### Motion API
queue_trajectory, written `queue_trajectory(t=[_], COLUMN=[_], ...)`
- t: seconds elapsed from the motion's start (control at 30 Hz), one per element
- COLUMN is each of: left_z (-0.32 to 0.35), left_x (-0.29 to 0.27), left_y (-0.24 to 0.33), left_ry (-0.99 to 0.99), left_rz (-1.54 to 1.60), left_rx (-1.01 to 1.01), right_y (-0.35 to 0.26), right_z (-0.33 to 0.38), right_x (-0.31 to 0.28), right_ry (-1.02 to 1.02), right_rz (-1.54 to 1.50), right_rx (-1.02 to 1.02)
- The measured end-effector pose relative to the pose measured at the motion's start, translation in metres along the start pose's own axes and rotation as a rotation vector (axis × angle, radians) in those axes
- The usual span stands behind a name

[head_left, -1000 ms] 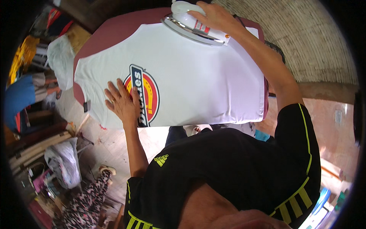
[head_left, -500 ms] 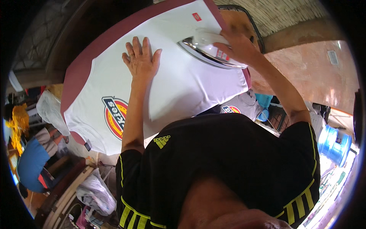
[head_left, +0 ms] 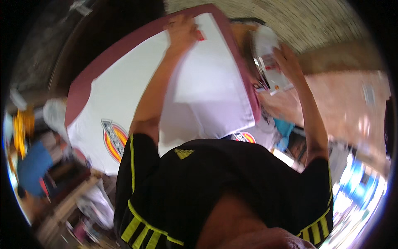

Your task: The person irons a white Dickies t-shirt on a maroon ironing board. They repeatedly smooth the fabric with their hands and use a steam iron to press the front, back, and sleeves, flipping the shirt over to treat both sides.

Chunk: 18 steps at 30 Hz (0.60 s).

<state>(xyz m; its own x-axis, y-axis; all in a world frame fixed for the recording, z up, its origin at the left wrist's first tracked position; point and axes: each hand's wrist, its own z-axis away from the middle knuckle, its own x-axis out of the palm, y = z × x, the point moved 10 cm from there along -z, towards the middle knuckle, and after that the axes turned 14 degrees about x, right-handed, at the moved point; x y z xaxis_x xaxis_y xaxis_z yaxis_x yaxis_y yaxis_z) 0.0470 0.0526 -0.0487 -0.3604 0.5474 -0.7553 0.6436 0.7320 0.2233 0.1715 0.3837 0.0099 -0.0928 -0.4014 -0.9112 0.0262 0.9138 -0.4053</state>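
A white T-shirt (head_left: 199, 83) with a round, coloured logo lies flat on a maroon-covered ironing board (head_left: 78, 99). At its far edge, beside a small red label (head_left: 201, 35), is my left hand (head_left: 182, 33). Its fingers look bent and closed on the cloth there, though motion blurs them. Past the board's right edge, my right hand (head_left: 289, 64) is on the handle of a white and silver iron (head_left: 271, 76). The iron is off the shirt, tilted up on end. Blur hides what its base rests on.
A grey garment (head_left: 267, 128) with a similar logo lies below the board's right side. A turquoise item (head_left: 283, 129) is beside it. Farther right stands a blue water jug (head_left: 358, 184). On the left are a seated person in blue (head_left: 35, 166), a yellow cloth (head_left: 23, 126) and plastic bags (head_left: 97, 203).
My right hand has carried the iron from the shirt to beyond the board's right edge. My left hand has moved from the shirt's middle to its far edge by the red label.
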Motion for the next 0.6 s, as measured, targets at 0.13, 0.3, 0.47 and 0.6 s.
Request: queue_trajectory(t=[0.13,0.3,0.47,0.6], left_z=[-0.017,0.003,-0.004,-0.003], left_x=[0.008,-0.025,-0.082,-0.124], left_y=[0.022,0.026,0.057,0.086], left_ry=[0.034,0.201,0.324,0.421], left_rz=[-0.140,0.003,0.068,0.118], left_rx=[-0.020,-0.112,-0.044,0.012], right_y=[0.074,0.074,-0.076,-0.152], right_z=[-0.003,-0.033,-0.006,-0.024], right_x=[0.049,0.015,-0.027,0.029], right_ry=[0.279,-0.136,0.196,-0.076], right_rz=[0.897,-0.175,-0.175,-0.496], right_rx=[-0.356,0.300,-0.092,-0.110])
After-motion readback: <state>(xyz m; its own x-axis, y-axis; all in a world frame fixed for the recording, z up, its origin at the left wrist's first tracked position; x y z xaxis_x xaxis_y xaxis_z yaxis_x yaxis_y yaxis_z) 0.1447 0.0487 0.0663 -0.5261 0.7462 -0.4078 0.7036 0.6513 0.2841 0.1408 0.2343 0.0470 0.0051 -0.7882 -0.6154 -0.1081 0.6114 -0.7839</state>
